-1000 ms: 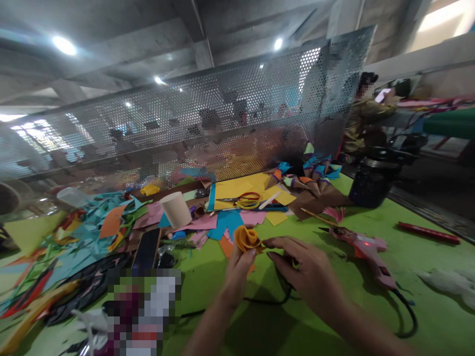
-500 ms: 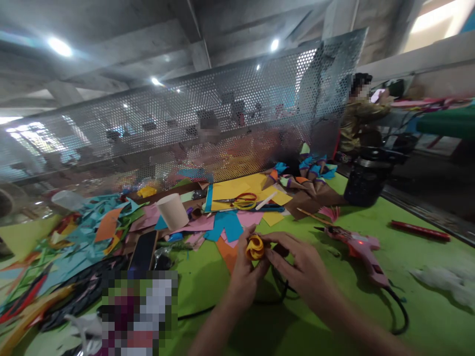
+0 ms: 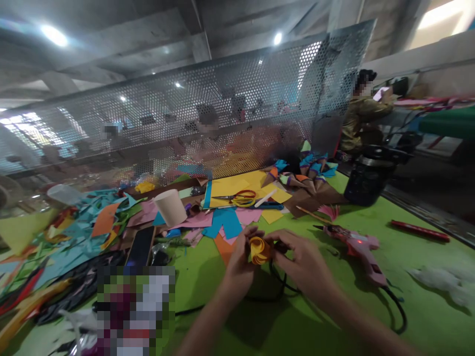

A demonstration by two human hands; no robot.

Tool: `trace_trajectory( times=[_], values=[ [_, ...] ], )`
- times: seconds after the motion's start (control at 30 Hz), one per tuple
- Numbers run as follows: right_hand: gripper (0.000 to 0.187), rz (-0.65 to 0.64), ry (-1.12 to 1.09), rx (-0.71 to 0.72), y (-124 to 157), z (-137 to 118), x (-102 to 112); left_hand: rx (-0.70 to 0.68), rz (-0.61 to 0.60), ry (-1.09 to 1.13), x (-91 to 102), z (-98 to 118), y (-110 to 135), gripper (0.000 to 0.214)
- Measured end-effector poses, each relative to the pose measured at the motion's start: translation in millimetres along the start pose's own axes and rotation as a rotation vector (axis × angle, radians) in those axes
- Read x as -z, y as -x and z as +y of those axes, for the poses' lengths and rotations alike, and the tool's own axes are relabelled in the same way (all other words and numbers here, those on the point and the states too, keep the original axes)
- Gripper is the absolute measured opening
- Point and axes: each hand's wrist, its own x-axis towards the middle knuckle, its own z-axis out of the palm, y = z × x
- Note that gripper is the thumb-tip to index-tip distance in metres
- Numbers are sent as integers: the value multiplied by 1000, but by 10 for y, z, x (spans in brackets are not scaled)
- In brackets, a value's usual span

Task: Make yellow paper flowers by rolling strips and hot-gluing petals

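A rolled yellow-orange paper flower (image 3: 259, 250) is held between my two hands above the green tabletop, its spiral end facing me. My left hand (image 3: 240, 257) wraps its fingers round the flower's left side. From the right, my right hand (image 3: 297, 254) pinches its edge with thumb and fingers; its fingertips are partly hidden. Right of my hands lies a pink glue gun (image 3: 361, 244) with a small red light on. Beyond the hands are blue paper pieces (image 3: 224, 222) and an orange strip (image 3: 223, 251).
Scissors (image 3: 243, 198) rest on yellow sheets behind my hands. A paper roll (image 3: 170, 207), a phone (image 3: 141, 246) and paper scraps (image 3: 79, 222) crowd the left. A dark jug (image 3: 369, 175) and red pen (image 3: 420, 231) are at right. A person (image 3: 365, 113) sits beyond the perforated panel (image 3: 185, 113).
The paper flower has turned so more of its spiral shows. My right hand's fingers have shifted slightly on it, and the view has moved a little.
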Motion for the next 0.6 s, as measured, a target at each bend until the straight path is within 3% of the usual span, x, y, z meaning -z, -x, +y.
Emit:
trace_trajectory(
  times=[0.13, 0.33, 0.5, 0.6],
  values=[
    [25, -2, 3, -10, 4, -5, 15, -48, -29, -138, 66, 36, 2, 33],
    [20, 3, -28, -17, -5, 10, 20, -374, -189, -398, 149, 106, 4, 34],
    [24, -5, -49, -13, 0, 15, 36, -393, -121, -704, 136, 139, -23, 30],
    [28, 19, -71, -18, 18, 2, 38, -481, -93, -935, 126, 204, -6, 29]
  ],
)
